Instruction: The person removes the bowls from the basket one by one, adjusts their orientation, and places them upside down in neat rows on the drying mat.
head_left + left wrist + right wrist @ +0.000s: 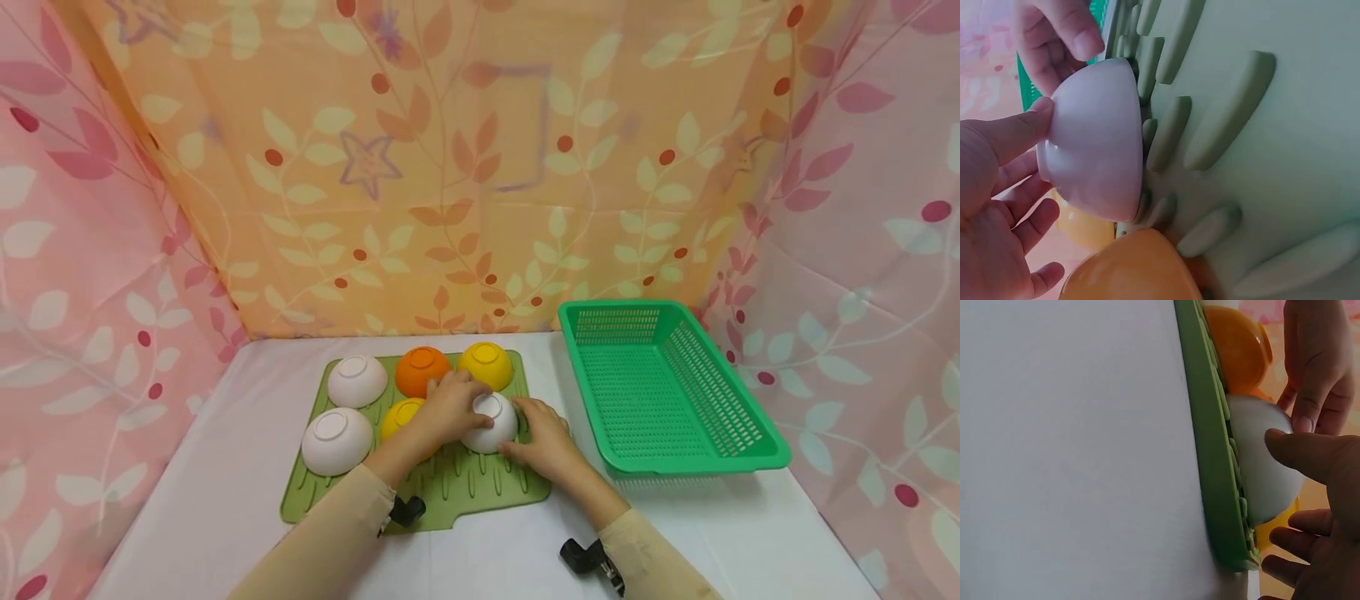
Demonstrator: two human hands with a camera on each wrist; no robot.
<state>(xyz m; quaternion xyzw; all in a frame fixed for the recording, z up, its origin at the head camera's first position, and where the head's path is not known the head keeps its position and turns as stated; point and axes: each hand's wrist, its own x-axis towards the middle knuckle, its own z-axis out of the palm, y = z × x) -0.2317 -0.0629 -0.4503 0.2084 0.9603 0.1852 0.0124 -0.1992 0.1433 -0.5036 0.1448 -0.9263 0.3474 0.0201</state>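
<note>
A white bowl sits upside down on the green drying mat, toward its right side. My left hand reaches over it from the left and grips around its base, the thumb on the base's edge. From the right, my right hand holds the bowl's side, its thumb along the near side and its fingers toward the far side. Partly hidden by my left hand and wrist, a yellow bowl stands just left of the white one.
Upside down on the mat also stand an orange bowl, another yellow bowl and two pale pinkish-white bowls, one at the back and one in front. A green perforated basket stands at the right. Patterned cloth surrounds the table.
</note>
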